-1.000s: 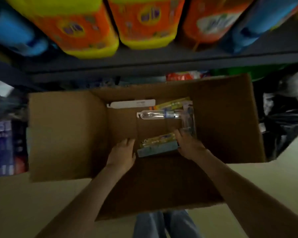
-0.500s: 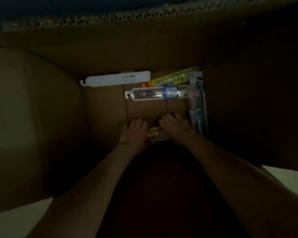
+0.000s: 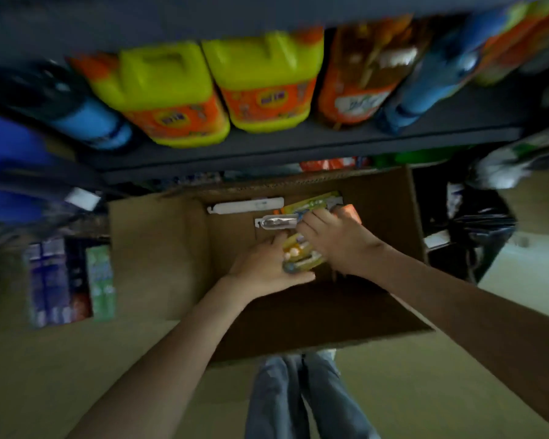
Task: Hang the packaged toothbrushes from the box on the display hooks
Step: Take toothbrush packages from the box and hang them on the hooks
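Lifted off the floor of the cardboard box (image 3: 159, 255) within the past 0.5 s, a yellow toothbrush pack (image 3: 300, 256) now sits in the person's left hand (image 3: 260, 264), with the thumb under it and the fingers curled over its far edge. The view has pulled back out of the carton to take in a store shelf (image 3: 298, 141) and its yellow detergent jugs (image 3: 168, 96). The right hand (image 3: 336, 239), which earlier pressed on the same pack, has shifted toward the far wall and lies over the end of a clear blister pack (image 3: 274, 222). Motion blur hides whether it has closed on anything. 2 more items, a white pack (image 3: 246, 205) and a yellow-green pack (image 3: 313, 202), lie against the far wall. With 1 pack in hand and at least 3 left inside, the job appears to be at the gathering stage. No display hooks are in view.
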Demonstrator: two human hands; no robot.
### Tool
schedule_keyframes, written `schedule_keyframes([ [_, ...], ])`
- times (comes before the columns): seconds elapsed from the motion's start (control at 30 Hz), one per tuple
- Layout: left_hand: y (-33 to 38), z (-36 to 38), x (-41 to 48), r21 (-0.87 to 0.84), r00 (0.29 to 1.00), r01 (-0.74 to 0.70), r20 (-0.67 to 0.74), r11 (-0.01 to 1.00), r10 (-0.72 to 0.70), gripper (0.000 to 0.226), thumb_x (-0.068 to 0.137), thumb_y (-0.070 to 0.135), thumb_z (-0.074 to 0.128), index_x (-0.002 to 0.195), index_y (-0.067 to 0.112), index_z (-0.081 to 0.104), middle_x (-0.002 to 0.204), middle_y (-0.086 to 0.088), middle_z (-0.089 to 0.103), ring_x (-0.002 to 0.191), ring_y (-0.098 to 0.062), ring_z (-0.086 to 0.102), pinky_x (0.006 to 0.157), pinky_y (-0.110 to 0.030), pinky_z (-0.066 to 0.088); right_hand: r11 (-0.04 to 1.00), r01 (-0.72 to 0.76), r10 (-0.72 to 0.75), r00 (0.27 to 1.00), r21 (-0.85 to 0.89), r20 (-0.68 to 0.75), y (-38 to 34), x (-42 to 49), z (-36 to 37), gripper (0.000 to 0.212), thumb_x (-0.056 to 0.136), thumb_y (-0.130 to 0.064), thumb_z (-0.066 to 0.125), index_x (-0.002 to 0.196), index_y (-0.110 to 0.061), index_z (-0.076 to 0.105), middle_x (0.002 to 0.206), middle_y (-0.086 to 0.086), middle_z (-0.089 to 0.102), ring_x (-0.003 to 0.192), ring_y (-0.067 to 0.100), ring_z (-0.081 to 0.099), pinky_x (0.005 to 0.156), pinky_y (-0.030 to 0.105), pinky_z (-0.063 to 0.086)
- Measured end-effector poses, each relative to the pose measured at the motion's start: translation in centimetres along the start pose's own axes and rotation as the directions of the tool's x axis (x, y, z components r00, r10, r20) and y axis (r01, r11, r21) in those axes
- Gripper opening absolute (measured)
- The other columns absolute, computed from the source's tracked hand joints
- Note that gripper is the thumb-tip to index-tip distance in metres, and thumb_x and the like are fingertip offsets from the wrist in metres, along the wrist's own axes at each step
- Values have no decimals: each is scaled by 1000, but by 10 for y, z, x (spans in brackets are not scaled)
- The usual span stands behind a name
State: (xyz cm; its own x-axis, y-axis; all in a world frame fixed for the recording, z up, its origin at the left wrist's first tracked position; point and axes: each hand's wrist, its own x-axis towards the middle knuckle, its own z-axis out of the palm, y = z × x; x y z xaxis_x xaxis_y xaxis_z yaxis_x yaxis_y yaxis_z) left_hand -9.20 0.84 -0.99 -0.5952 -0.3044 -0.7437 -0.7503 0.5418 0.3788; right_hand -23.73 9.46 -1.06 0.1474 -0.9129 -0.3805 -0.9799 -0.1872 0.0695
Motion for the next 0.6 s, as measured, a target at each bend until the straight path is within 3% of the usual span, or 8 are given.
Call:
schedule_keyframes([
  [0.1,29,-46,-71,-76,997,-20,-76,997,14,72,82,64,61,136,26,35,119,6,59,98,-14,58,64,-24,38,1000,1,3,985,19,-170,8,-35,-80,69,56,-10,83,120,-10,56,114,11,58,104,29,56,86,45,52],
  [0.17,45,-71,-120,-146,985,-12,-171,989,-13,57,81,60,64,124,28,43,108,6,62,86,-12,57,57,-25,37,1000,2,6,956,26,-292,10,-57,-125,63,59,-4,76,118,-8,55,110,12,60,101,33,59,90,49,51],
  [0.23,59,-95,-167,-251,969,4,-239,968,-66,41,79,54,67,104,30,45,95,7,63,82,-14,59,59,-28,40,1000,0,5,913,10,-408,7,-77,-169,62,68,-5,68,127,-7,48,117,12,60,108,32,58,100,52,43],
  [0.3,73,-118,-212,-458,960,-10,-254,889,-119,33,73,49,70,91,30,49,86,8,63,78,-14,61,67,-32,51,999,-39,36,867,4,-496,6,-94,-208,73,68,-9,74,133,-7,42,123,12,58,115,30,55,106,51,35],
  [0.37,88,-141,-256,-658,957,-66,-253,750,-139,32,69,42,68,94,26,56,89,0,67,72,-16,66,71,-41,58,999,-51,36,805,-9,-592,3,-108,-244,76,66,-10,77,133,-6,41,126,12,55,119,30,50,108,50,31],
  [0.43,100,-161,-295,-758,965,-115,-239,643,-110,28,81,27,70,105,18,58,89,-5,67,62,-15,67,61,-35,57,999,-24,-12,709,-41,-705,0,-120,-281,53,80,-8,65,129,-7,46,127,12,56,123,29,47,108,50,30],
  [0.5,110,-178,-331,-797,972,-159,-231,582,-51,22,90,19,65,111,17,58,85,-2,68,61,-14,67,59,-29,54,996,11,-72,631,-84,-773,1,-129,-317,36,89,-10,53,125,-11,51,126,10,58,126,27,45,111,50,25],
  [0.6,113,-203,-372,-796,964,-236,-264,558,31,12,92,27,62,105,25,60,85,-1,66,66,-14,67,61,-25,54,979,13,-174,561,-201,-810,5,-136,-366,30,92,-9,47,121,-12,51,124,10,59,125,27,46,114,47,19],
])
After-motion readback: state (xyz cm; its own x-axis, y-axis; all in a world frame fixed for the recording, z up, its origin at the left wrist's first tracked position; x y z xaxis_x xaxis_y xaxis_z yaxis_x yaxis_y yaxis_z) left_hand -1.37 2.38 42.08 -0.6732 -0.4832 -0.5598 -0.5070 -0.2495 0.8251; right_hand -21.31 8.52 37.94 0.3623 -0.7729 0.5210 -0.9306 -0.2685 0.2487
